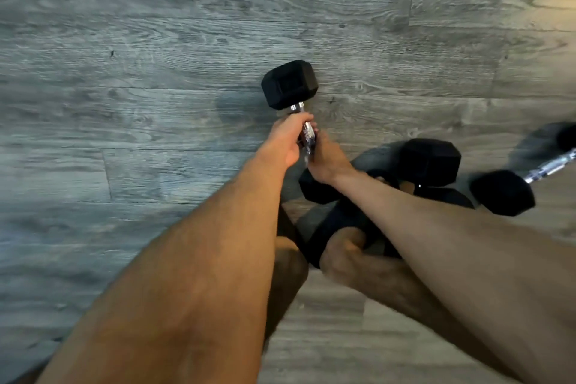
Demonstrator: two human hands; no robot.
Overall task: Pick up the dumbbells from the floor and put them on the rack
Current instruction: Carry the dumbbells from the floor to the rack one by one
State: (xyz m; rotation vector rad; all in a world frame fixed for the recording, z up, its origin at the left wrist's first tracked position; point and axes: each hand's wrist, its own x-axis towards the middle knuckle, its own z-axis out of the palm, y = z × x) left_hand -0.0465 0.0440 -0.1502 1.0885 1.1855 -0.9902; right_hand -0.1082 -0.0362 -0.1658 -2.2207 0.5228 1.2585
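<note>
A black hex dumbbell (290,84) with a chrome handle points away from me over the grey wood floor. My left hand (288,139) grips the handle from the left and my right hand (327,159) grips it from the right, side by side. Its near head (314,188) shows below my right wrist. A second black dumbbell (431,160) lies on the floor just right of my hands. A third dumbbell (503,192), blurred, lies at the right edge with its chrome handle running up to the right. No rack is in view.
Grey wood-plank floor (156,72) fills the left and top of the view. My bare legs (352,262) and a dark shape by my feet sit under my forearms at the lower centre.
</note>
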